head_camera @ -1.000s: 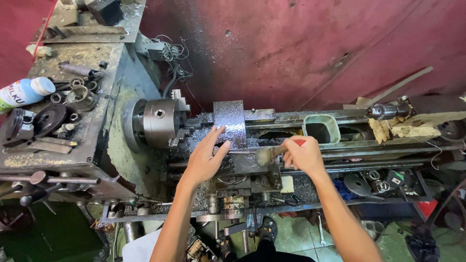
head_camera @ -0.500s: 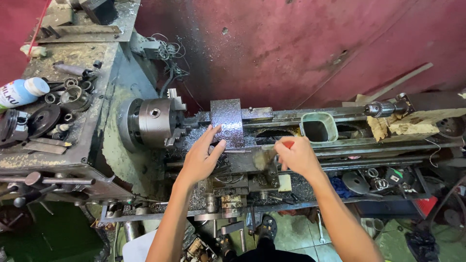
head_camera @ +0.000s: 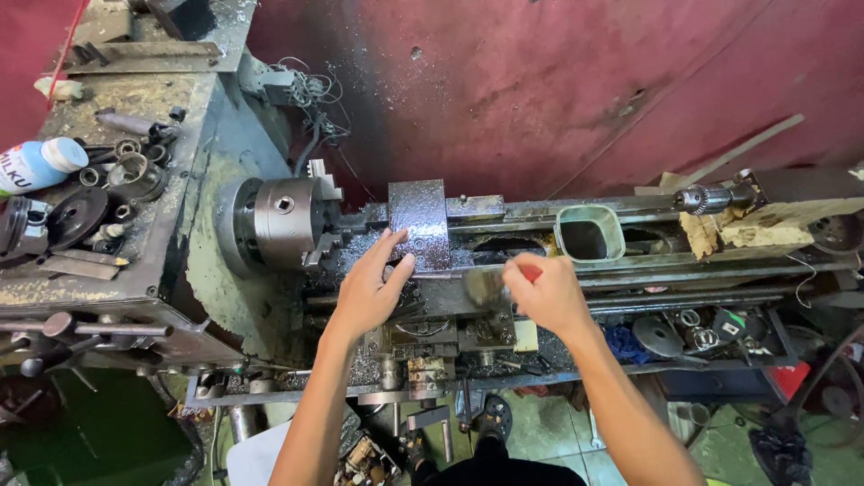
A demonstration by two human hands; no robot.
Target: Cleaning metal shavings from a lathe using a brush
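I look down on an old metal lathe with a steel chuck (head_camera: pixel 283 220) at the left. My left hand (head_camera: pixel 369 288) lies flat, fingers spread, on the carriage, fingertips touching the grey metal block (head_camera: pixel 419 223) mounted there. My right hand (head_camera: pixel 544 292) is closed around a brush with a red handle (head_camera: pixel 531 272); its blurred bristle end (head_camera: pixel 484 286) is over the chip-covered carriage just right of the block.
The headstock top (head_camera: pixel 180 162) holds rings, discs, tools and a white bottle (head_camera: pixel 36 166). A green rectangular tub (head_camera: pixel 589 234) sits on the bed. A drill chuck (head_camera: pixel 706 198) and wood scraps lie at the right. Red wall behind; clutter below.
My right hand has moved left along the carriage with the brush, whose end is now blurred. My left hand stays on the block. The view has shifted slightly.
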